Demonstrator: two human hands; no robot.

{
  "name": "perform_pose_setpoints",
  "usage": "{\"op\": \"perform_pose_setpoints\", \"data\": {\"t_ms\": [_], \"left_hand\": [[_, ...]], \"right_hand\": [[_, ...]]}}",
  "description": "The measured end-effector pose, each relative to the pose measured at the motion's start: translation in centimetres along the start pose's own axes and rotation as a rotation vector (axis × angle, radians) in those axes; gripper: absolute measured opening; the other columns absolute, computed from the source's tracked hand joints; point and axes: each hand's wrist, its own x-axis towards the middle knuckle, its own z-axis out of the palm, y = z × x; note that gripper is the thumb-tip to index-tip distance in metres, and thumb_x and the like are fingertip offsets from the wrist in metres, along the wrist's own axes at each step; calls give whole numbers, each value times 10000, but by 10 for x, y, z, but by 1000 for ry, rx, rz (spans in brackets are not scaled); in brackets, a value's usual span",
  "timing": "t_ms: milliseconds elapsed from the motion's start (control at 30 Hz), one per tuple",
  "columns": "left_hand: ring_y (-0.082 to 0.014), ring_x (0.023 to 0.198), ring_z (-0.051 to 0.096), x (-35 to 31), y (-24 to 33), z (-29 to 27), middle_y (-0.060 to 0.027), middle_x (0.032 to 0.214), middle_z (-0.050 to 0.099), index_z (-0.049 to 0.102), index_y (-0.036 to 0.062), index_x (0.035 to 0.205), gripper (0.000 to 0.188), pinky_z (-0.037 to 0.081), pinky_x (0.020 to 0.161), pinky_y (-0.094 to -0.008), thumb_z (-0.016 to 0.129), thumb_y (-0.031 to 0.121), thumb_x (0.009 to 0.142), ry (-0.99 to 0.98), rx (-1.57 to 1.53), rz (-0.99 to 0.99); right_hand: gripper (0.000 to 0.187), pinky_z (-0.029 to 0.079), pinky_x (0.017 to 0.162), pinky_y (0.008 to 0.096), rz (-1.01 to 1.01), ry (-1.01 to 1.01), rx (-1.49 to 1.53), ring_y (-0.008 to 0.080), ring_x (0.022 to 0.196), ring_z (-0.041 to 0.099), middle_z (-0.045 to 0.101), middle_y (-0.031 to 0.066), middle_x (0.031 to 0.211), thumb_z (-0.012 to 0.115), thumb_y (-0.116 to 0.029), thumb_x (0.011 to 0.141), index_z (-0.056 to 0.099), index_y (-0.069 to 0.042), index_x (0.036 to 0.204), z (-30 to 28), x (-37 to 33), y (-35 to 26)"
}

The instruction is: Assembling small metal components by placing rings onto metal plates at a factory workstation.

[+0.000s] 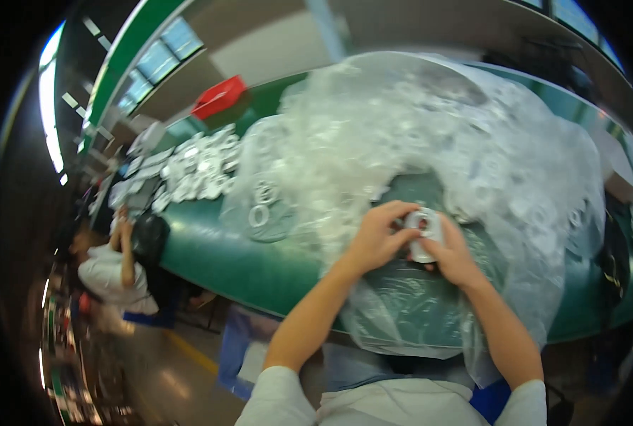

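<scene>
Between my two hands, above the near part of the green table, is a white plastic part with a round opening, dark reddish inside. My left hand pinches its left side with thumb and fingers. Around its right side wraps my right hand, the thumb across its lower front. Beneath and beyond both hands spreads a large clear plastic bag, with many white parts showing through it. Left of the hands, a white ring shows within the plastic film.
On the green table, a pile of white parts lies to the left, with a red bin behind it. A co-worker sits at the far left. A blue crate stands below the table edge; a cardboard box is at the right.
</scene>
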Motion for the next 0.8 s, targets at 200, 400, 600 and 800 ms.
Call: {"op": "perform_pose_setpoints", "data": {"t_ms": [200, 400, 600, 800], "left_hand": [[-92, 713, 581, -42, 18, -29, -65, 790, 640, 628, -35, 952, 161, 463, 648, -242, 650, 71, 833, 212, 13, -115], [-35, 579, 445, -150, -30, -160, 31, 693, 562, 650, 42, 811, 138, 330, 490, -195, 646, 164, 875, 1162, -38, -385], [-171, 562, 626, -207, -127, -330, -91, 781, 634, 596, -30, 977, 210, 477, 446, -250, 612, 160, 888, 1329, -67, -474], [-168, 814, 624, -90, -75, -253, -158, 989, 621, 514, -16, 1226, 404, 501, 753, -299, 592, 49, 836, 968, 398, -139]], "right_hand": [[296, 472, 555, 239, 50, -91, 19, 157, 819, 617, 602, 93, 975, 486, -121, 912, 438, -26, 1188, 5, 0, 7], [212, 469, 571, 231, 64, -136, -6, 131, 791, 617, 635, 89, 942, 482, -178, 946, 568, -8, 1039, -2, -4, 5], [216, 471, 560, 249, 46, -162, -90, 106, 741, 600, 641, 63, 903, 526, -201, 926, 603, -7, 980, 4, 0, 9], [210, 504, 712, 360, -247, -135, -768, 275, 815, 631, 649, 126, 959, 589, -174, 854, 617, -16, 990, -13, -42, -31]]}}
